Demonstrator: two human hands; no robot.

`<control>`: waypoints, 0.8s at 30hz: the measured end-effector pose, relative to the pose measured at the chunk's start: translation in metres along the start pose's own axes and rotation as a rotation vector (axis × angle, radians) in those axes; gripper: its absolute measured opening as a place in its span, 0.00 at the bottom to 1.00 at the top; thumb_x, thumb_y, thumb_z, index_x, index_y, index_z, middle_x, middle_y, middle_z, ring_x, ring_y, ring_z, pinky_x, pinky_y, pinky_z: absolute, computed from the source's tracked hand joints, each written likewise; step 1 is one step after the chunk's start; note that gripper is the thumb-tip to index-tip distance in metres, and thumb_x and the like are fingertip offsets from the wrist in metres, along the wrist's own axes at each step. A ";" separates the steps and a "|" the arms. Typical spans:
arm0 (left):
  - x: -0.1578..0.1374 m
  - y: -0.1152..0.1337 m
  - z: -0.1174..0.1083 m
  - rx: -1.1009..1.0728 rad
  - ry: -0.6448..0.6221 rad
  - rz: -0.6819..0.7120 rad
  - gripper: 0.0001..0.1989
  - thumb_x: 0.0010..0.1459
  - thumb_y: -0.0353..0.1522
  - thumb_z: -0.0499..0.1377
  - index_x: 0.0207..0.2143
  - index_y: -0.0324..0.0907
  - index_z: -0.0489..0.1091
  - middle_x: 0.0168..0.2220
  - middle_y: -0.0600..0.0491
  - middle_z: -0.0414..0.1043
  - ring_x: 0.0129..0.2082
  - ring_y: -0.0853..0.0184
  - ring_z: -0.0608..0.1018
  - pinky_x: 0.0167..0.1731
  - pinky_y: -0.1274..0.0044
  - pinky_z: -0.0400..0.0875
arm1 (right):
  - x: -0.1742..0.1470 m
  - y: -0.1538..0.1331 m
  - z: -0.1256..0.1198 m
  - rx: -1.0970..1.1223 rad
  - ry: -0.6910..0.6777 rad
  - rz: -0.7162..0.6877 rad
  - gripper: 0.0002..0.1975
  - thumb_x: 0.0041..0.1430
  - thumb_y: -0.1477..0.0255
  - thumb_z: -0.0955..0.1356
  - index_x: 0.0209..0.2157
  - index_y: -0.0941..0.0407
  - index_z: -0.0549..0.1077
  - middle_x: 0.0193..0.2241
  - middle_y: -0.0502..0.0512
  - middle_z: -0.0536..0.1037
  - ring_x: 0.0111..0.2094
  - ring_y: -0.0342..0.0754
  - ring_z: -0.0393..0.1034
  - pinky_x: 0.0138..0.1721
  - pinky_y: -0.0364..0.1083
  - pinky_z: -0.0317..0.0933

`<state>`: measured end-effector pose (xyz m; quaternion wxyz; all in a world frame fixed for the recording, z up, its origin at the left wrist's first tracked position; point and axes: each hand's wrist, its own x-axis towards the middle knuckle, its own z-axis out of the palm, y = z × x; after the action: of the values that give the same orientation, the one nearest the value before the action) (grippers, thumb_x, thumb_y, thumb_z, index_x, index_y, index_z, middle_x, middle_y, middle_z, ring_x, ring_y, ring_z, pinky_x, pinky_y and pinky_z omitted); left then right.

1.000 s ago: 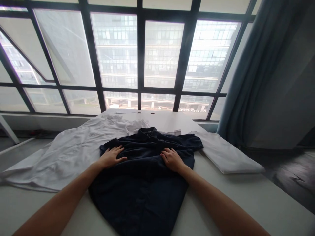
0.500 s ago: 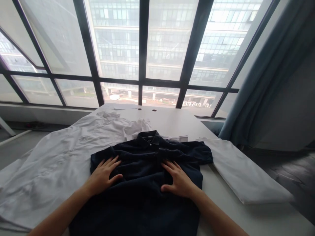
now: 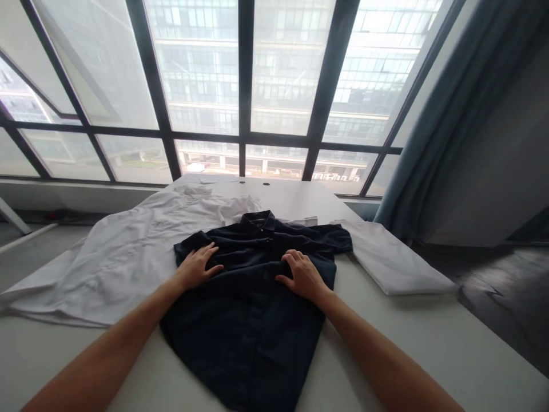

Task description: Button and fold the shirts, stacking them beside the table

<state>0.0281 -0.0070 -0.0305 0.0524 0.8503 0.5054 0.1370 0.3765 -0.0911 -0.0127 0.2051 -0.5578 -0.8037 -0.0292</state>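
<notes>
A dark navy button-up shirt [image 3: 253, 320] lies front side up on a white table, its collar at the far end and its lower part narrowing toward me. Creases run across the chest. My left hand [image 3: 199, 266] rests on the shirt's left chest near the sleeve, fingers stretched and thumb apart. On the opposite side of the chest lies my right hand [image 3: 302, 274], palm down, with its fingers slightly bent and the thumb out to the side. Both hands touch the cloth, and neither appears to grip it.
White garments [image 3: 128, 257] are spread along the left of the table [image 3: 420, 349]. A folded white cloth [image 3: 398, 263] lies to the right. Tall framed windows [image 3: 278, 68] stand beyond, with a grey-blue curtain [image 3: 429, 143] on the right.
My view has shifted back, so the shirt's lower part and more table show. Both hands remain on the chest; the right fingers are a little more bent.
</notes>
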 end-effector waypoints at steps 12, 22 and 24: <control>-0.004 -0.010 0.007 -0.071 0.066 0.021 0.36 0.60 0.55 0.51 0.62 0.41 0.62 0.66 0.43 0.59 0.65 0.54 0.62 0.65 0.62 0.54 | 0.002 -0.003 0.000 -0.024 -0.185 0.121 0.12 0.62 0.61 0.68 0.30 0.54 0.73 0.30 0.53 0.79 0.33 0.50 0.74 0.33 0.44 0.58; -0.005 0.013 -0.015 -0.107 0.132 0.043 0.29 0.59 0.53 0.53 0.50 0.40 0.70 0.56 0.42 0.69 0.56 0.53 0.71 0.58 0.64 0.63 | 0.002 0.000 -0.019 0.164 -0.276 0.087 0.08 0.59 0.65 0.70 0.33 0.55 0.76 0.29 0.51 0.77 0.30 0.47 0.70 0.31 0.43 0.58; -0.018 0.025 -0.037 -0.094 0.133 0.052 0.22 0.61 0.51 0.53 0.40 0.41 0.73 0.46 0.44 0.73 0.49 0.55 0.74 0.53 0.66 0.67 | -0.009 -0.005 -0.034 0.284 -0.337 0.050 0.09 0.58 0.64 0.70 0.33 0.56 0.77 0.30 0.51 0.76 0.31 0.46 0.69 0.32 0.43 0.59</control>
<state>0.0308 -0.0370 0.0078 0.0551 0.8488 0.4784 0.2183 0.3848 -0.1106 0.0155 0.1450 -0.5400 -0.8086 0.1833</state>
